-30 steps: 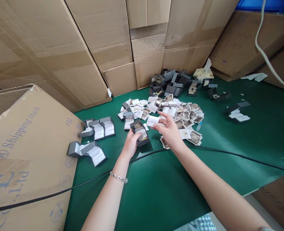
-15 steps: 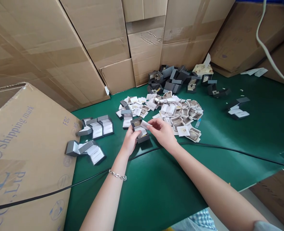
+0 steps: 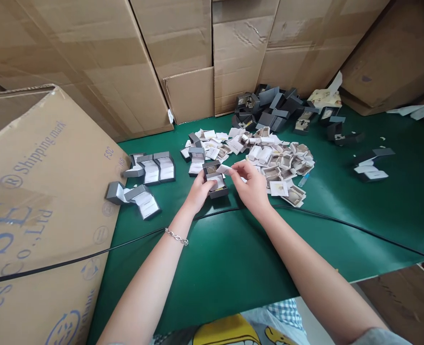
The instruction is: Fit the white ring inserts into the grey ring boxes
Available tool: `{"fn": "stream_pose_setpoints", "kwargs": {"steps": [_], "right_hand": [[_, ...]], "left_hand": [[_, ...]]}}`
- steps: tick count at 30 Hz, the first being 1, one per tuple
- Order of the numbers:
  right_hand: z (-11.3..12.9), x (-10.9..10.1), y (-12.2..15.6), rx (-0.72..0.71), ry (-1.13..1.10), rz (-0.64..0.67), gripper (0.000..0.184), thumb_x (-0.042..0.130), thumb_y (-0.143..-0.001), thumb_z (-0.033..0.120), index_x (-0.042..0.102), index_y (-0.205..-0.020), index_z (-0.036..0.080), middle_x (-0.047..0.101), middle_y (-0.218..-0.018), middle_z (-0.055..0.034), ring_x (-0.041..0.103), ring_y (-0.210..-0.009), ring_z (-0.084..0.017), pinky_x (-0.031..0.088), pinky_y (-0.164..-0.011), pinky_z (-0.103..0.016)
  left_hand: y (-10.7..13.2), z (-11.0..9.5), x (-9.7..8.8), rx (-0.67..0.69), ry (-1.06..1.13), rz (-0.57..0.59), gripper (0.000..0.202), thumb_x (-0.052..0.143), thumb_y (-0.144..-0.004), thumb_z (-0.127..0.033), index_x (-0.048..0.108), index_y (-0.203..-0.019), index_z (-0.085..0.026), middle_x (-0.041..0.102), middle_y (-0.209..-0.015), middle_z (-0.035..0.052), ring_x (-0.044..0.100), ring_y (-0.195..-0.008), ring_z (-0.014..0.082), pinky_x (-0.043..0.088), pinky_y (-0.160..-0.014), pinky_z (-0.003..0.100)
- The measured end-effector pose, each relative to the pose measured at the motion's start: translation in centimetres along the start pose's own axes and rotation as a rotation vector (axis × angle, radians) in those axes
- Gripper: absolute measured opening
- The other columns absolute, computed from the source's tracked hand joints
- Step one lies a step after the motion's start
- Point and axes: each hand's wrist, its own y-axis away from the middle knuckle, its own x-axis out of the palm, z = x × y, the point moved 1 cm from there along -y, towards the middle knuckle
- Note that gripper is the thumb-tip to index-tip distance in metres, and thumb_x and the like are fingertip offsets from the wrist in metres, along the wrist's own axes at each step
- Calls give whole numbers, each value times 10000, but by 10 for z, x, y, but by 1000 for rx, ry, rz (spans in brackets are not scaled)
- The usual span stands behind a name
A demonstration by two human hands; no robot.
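Note:
In the head view, my left hand [image 3: 200, 191] is closed around the left side of a small dark jewelry box [image 3: 218, 192], its lid raised and its thumb side over the white insert. A white card [image 3: 225, 169] is pinched between the thumb and fingers of my right hand [image 3: 250, 184], just above the box's right side. Right behind the box stands another opened box [image 3: 196, 160] with a white lining. A heap of white paper and cardboard inserts [image 3: 269, 155] spreads out beyond my right hand.
Several opened boxes [image 3: 149, 170] with white linings sit at left, beside a large carton [image 3: 57, 191]. Dark boxes [image 3: 269, 108] pile up at the back near a tissue pack [image 3: 325, 98]. A black cable [image 3: 327, 218] crosses the green table [image 3: 226, 268]. One box [image 3: 372, 165] lies far right.
The view has shifted, so the table things appear higher and mostly farther right. My left hand still holds the box; my right hand with the card is slightly farther from it.

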Motion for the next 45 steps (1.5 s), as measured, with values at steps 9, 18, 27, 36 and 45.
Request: {"fn": "stream_pose_setpoints", "kwargs": {"steps": [9,18,27,36,45], "right_hand": [[-7,-3,-7,-70,107,116,222,491,-826,299,625,-965,190,605,-773,-34,547,-678,-162,452,-664,-295],[-8,-12,-9,-225,311,264,293,356,-852,180,519,-1096,177,606,-972,-76,574,-834,-189,439,-681,-285],[-3,-5,-3,-208,387,254,178,442,-840,221,570,-964,218,655,-862,-22,573,-684,-158,391,-577,-254],[-7,-3,-4,-269,361,196,258,435,-887,271,677,-963,225,664,-920,-56,613,-792,-187,466,-673,-290],[-10,-5,-2,-398,482,41,286,419,-906,279,699,-918,220,644,-861,-62,594,-744,-157,442,-617,-261]], "left_hand": [[2,-4,2,1,-24,8,421,587,-663,-220,557,-1082,-207,652,-1026,24,597,-920,175,472,-764,266],[1,-2,0,16,-101,23,385,559,-711,-241,555,-1095,-213,639,-1038,34,582,-955,180,460,-789,265],[3,-5,6,57,-227,25,287,576,-695,-219,573,-982,-202,634,-945,16,574,-873,150,450,-747,230],[6,-9,7,47,-264,8,298,563,-688,-194,576,-986,-192,634,-931,25,574,-852,152,457,-719,229],[5,-5,7,63,-282,27,323,625,-702,-266,584,-1014,-195,649,-962,35,590,-890,171,470,-777,265]]}}
